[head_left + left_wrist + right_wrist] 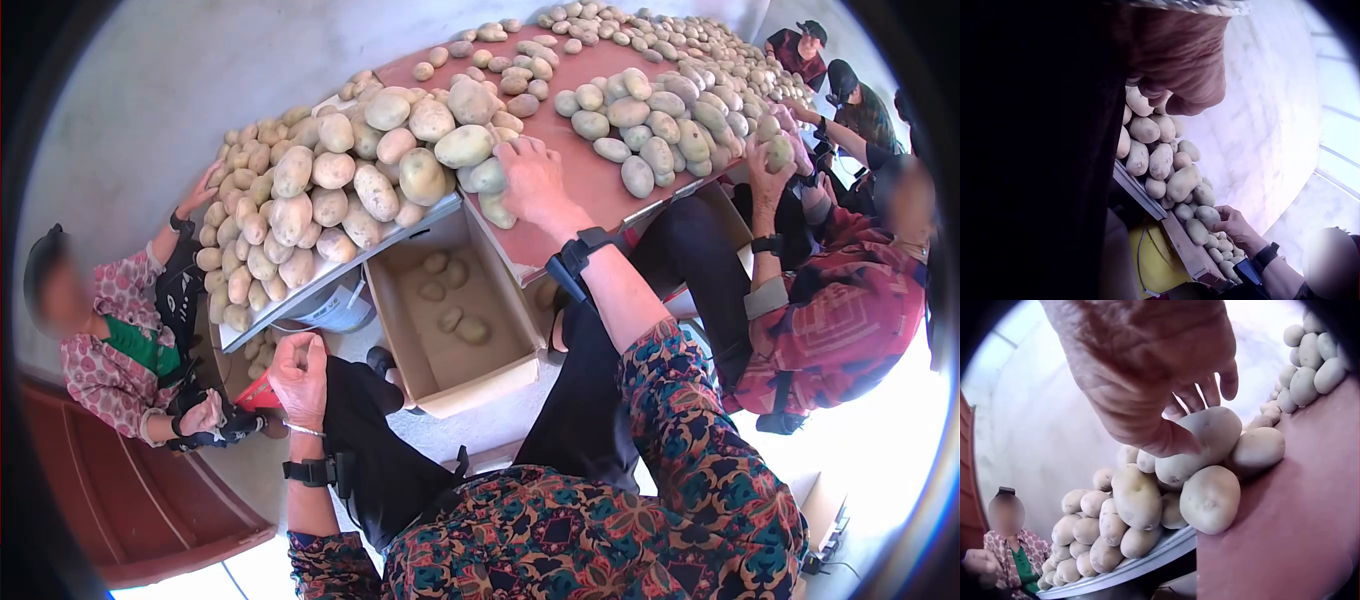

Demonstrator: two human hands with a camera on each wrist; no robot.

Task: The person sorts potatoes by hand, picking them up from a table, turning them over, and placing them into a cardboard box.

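Potato point(1213, 437), one o'clock: right hand point(537, 182) half-open, thumb touching, grip unclear. Left hand point(298, 374), eight o'clock: loosely curled, empty. Seemingly picking step; next calls for firm closing.

No text, label, number or sign can be read anywhere.

The box point(482, 388) lies open from above. Beyond its left side a potato heap point(331, 170) bars low passage; beyond its right, bare tabletop point(597, 187) makes a lane toward another pile point(663, 125), partly taken up by the right hand point(536, 183).
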